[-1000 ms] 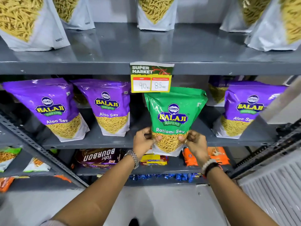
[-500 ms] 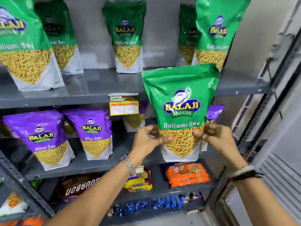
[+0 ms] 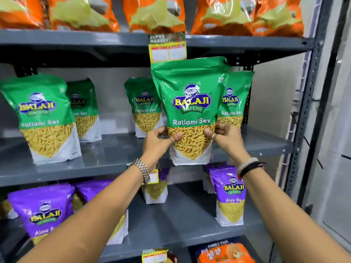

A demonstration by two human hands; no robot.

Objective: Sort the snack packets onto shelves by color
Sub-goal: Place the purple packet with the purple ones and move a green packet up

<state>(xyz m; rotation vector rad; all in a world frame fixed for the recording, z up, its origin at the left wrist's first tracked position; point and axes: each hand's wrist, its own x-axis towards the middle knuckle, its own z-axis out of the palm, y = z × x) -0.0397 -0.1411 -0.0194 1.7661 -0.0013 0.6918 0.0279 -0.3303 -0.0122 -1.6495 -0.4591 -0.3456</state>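
A green Ratlami Sev packet (image 3: pixel 190 111) is held upright in front of the middle shelf (image 3: pixel 106 164), its lower sides pinched by the left hand (image 3: pixel 158 142) and the right hand (image 3: pixel 225 138). Four green packets (image 3: pixel 43 118) are seen standing on that shelf behind it, the rightmost partly hidden. Orange packets (image 3: pixel 155 14) are lined above, blurred. At least four purple packets (image 3: pixel 230 196) are counted on the shelf below. A price tag (image 3: pixel 167 48) is hung overhead.

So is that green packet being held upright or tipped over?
Upright. The green packet has its sealed top up and its label reads level, with the left hand and right hand holding its sides.
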